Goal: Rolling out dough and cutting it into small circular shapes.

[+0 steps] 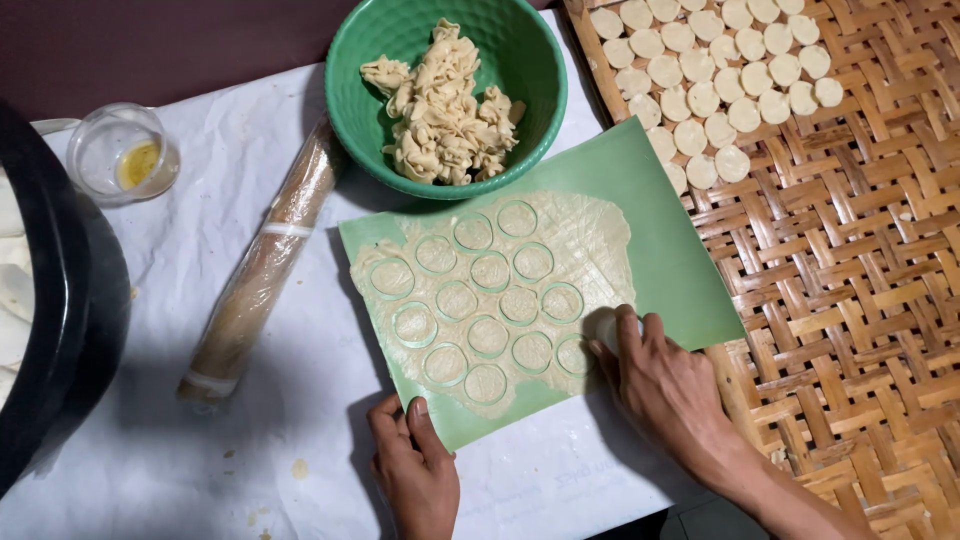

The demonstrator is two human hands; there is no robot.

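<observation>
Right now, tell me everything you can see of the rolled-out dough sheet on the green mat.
The dough sheet is pale cream, thin and flat, with an uneven edge, covering most of the green mat. Many round discs are cut into it in rows and sit in place; its upper right part is uncut and creased. The right hand presses a small round cutter at its lower right edge. The left hand holds the mat's near edge.

I see a home kitchen set up for handmade snacks: a woven bamboo tray point(850, 250), a wrapped rolling pin point(262, 265), and a green bowl point(350, 110) of dough scraps point(445, 105).
</observation>
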